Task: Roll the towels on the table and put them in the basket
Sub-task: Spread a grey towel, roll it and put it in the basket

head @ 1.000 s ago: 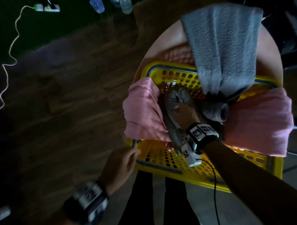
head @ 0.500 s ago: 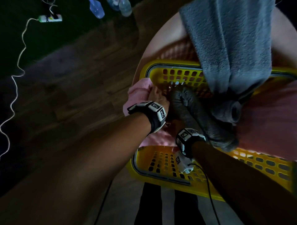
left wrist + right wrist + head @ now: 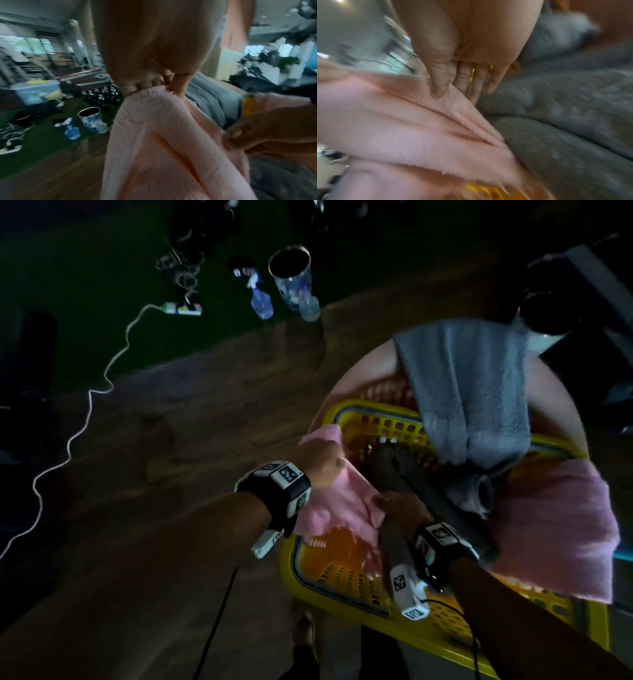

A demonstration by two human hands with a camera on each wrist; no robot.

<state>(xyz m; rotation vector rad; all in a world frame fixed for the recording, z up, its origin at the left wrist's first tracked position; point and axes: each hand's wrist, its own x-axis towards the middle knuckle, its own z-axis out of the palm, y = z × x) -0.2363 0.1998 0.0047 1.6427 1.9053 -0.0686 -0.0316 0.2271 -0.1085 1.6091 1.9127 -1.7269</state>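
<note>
A yellow basket point(image 3: 291, 566) stands on a round pink table point(image 3: 363, 371). My left hand point(image 3: 325, 462) grips the far corner of a pink towel point(image 3: 339, 501) at the basket's left side, fingers curled on it point(image 3: 164, 83). My right hand point(image 3: 397, 503) pinches the same towel's near edge between thumb and fingers point(image 3: 447, 88). The towel hangs bunched between both hands. Dark grey rolled towels point(image 3: 421, 484) lie inside the basket, with a lighter grey roll point(image 3: 479, 494) beside them. An unrolled grey towel point(image 3: 469, 388) drapes over the far rim. A second pink towel point(image 3: 555, 525) drapes over the right rim.
On the floor to the far left stand a metal cup point(image 3: 293, 278), a spray bottle point(image 3: 260, 299) and a power strip point(image 3: 181, 309) with a white cable point(image 3: 89, 412). Wooden flooring lies left of the table. My legs are below the basket's near edge.
My left hand rose from beside the basket and took hold of the pink towel. My right hand left the dark rolled towel and now pinches the pink towel's near edge.
</note>
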